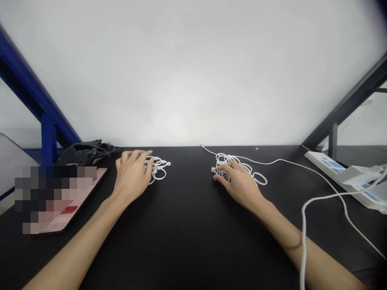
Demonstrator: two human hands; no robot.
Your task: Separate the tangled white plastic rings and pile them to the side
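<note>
Two heaps of thin white plastic rings lie on the black tabletop. My left hand [131, 173] is at the left heap [160, 174], partly covering it, with fingers bent loosely and the thumb apart from them. My right hand [240, 179] rests over the right heap [236, 159], its fingers curved and the thumb tip apart from the forefinger. White loops show between and around these fingers, and one larger ring [260, 178] sticks out to the right. Neither hand visibly lifts a ring, though the undersides of both are hidden.
A phone or tablet [81, 201], partly pixelated, lies left, with crumpled black plastic [86, 151] behind it. A white cable [279, 160] runs across the right side, another loops over my right forearm. A white power strip [326, 161] lies right. Blue [48, 137] and dark struts flank the table.
</note>
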